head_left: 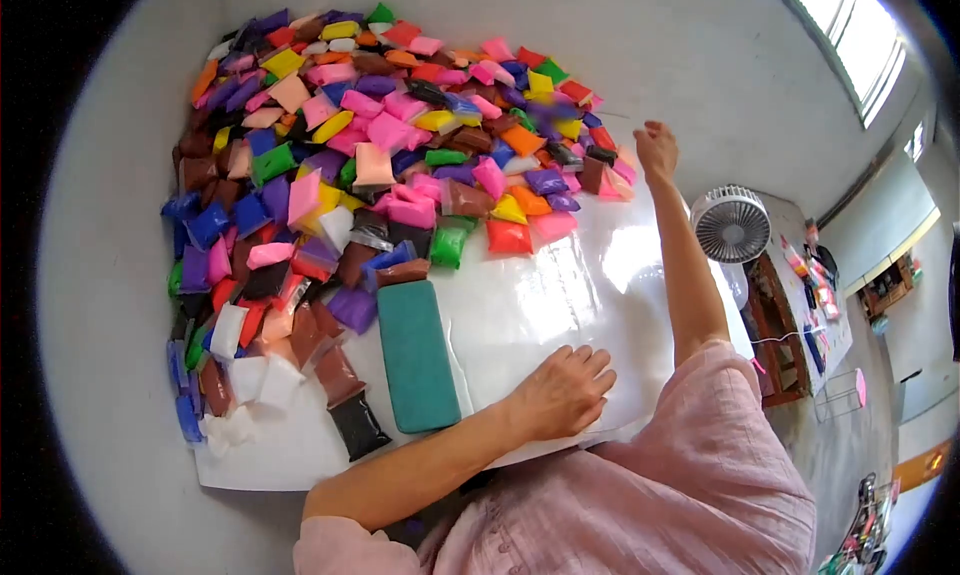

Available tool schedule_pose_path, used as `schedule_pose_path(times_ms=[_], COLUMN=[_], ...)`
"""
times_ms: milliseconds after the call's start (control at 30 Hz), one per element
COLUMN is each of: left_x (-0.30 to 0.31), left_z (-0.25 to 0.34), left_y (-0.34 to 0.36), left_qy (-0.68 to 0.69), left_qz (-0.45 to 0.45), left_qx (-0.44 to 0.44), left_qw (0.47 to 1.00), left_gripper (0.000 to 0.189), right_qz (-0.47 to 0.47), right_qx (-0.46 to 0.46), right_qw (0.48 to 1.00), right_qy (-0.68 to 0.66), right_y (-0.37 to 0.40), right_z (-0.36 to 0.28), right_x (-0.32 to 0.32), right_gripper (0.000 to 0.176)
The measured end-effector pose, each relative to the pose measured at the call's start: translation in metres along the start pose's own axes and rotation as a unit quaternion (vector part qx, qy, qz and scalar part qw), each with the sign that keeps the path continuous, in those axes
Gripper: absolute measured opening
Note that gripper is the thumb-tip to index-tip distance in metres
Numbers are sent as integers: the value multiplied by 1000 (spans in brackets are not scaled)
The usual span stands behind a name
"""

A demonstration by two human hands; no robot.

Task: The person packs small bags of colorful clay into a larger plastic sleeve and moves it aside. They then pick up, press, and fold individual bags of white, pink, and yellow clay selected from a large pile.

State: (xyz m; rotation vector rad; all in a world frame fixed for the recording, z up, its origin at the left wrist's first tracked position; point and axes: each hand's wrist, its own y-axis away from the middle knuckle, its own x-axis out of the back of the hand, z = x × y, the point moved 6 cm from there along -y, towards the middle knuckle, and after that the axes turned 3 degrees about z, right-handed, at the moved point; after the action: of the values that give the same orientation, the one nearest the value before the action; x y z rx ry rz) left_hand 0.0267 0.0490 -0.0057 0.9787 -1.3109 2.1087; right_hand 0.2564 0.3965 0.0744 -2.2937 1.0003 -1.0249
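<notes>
My left hand (562,393) rests at the near edge of the white glossy tabletop (530,305), fingers curled inward; anything under them is hidden. Out to the far right, my right hand (656,150) is raised beside the heap, its fingers bent but apart, with nothing visible in them. To its left, a purple packet (548,111) is smeared by motion over the heap. Many small colourful packets of soft material (390,133) are piled along the back and left. A green rectangular block (416,357) lies left of my left hand.
White crumpled pieces (265,380) and a black packet (358,427) lie at the near left. A white fan (732,225) stands beyond the right edge, near another cluttered table (835,340). Pale walls (120,275) border the left and back.
</notes>
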Motion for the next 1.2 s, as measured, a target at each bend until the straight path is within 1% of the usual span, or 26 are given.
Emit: schedule_pose_path(times_ms=[67,133,200,267,367,467,500,600,700,800,900,1000,1100,1200], left_x=[1,0,2,2,4,4,3,0,2,4,1,2,3,4], left_z=[-1,-2,-1,-1,-2,-1,-2,-3,-2,-2,-2,-2,-1,0], left_y=[0,0,-1,-2,-2,-3,-3,-3,-3,-3,-2,-2,-1,-1], left_qy=[2,3,6,10,17,17,16,23,27,22,25,23,17,9], left_qz=[1,-11,-12,-11,-12,-18,-21,-16,-14,-6,-9,-10,-10,-5], left_qx=[1,5,6,7,11,15,16,16,17,13,16,14,11,4], left_qw=[1000,1000,1000,1000,1000,1000,1000,999,999,1000,1000,1000,1000,1000], left_gripper=[20,21,20,20,21,23,23,24,25,25,25,25,24,24], right_qz=[-63,-132,-191,-163,-229,-168,-165,-172,-177,-217,-185,-198,-148,-150], right_qx=[-5,-63,-87,-119,-141,-114,-104,-79,-85,-66,-26,-18,6,32], right_qw=[993,981,970,966,950,955,958,964,968,961,965,954,968,975], right_qy=[98,126,124,162,161,216,213,188,158,159,184,222,205,161], right_y=[7,15,19,36,46,64,64,68,75,81,84,77,79,82], right_z=[20,37,58,33,16,-1,1,3,-11,-24,-13,4,0,-7], right_x=[-18,-35,-56,-43,-56,-58,-62,-67,-58,-59,-61,-75,-68,-56], right_gripper=[48,56,77,89,92,87,84,81,80,78,68,58,49,47])
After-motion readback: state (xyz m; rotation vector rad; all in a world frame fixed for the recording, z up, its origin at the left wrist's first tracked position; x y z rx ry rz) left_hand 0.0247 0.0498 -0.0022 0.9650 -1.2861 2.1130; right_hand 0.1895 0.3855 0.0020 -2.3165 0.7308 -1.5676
